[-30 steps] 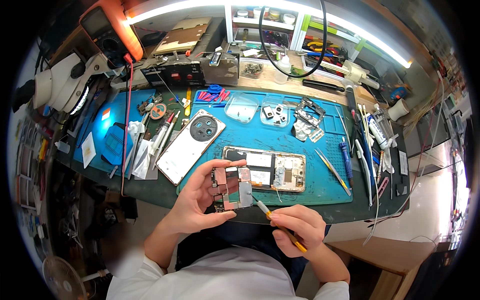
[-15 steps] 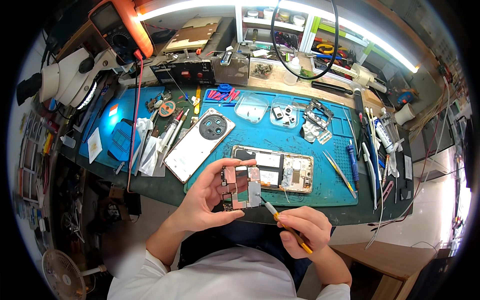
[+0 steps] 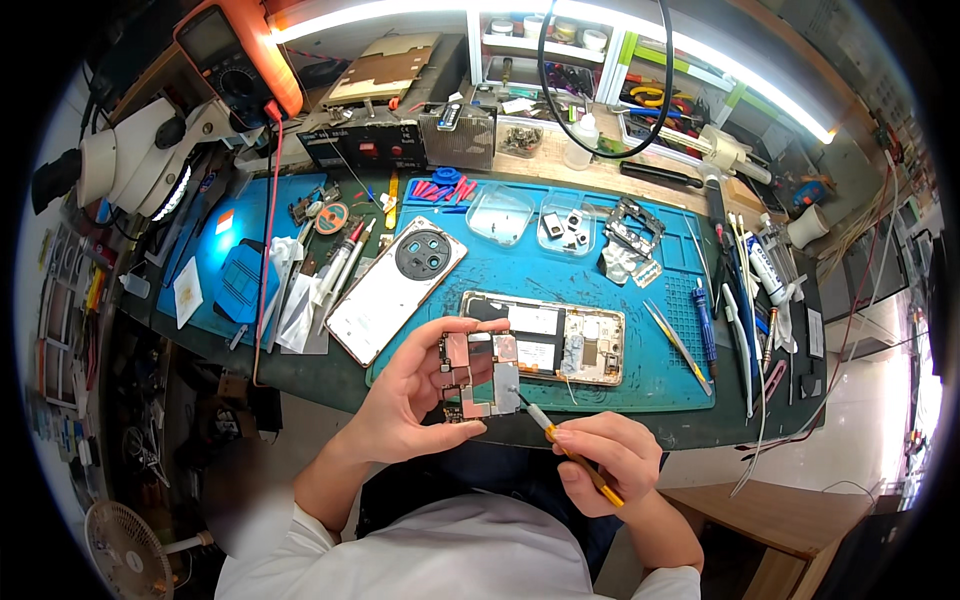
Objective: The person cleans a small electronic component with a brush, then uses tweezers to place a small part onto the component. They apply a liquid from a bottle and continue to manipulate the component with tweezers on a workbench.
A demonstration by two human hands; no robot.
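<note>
orange multimeter (image 3: 240,62), back left | white microscope (image 3: 125,158), left | fan (image 3: 125,550), lower left

The left hand (image 3: 405,400) and circuit board (image 3: 507,385) hide the near left corner of the opened phone (image 3: 600,350). The right hand (image 3: 615,450) covers part of the yellow-handled tool (image 3: 541,416); its tip is too small to tell whether it touches the circuit board. The view's lower edge crops the fan (image 3: 122,545).

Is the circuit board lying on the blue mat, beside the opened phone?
No, the left hand holds the circuit board raised, off the blue mat.
</note>
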